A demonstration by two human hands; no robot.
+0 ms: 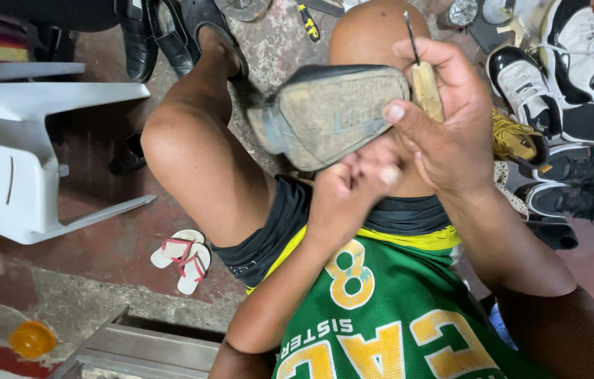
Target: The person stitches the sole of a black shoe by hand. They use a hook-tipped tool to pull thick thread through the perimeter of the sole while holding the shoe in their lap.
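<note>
The right hand (444, 119) wraps its fingers round a wooden-handled awl (424, 81) with a thin metal spike. The left hand (349, 186), fingers curled, pinches the worn, gritty rubber-soled shoe (328, 112) from beneath.

Soft, even daylight, faint shadows, mild wide-angle stretching at edges, slight blur up close.
</note>
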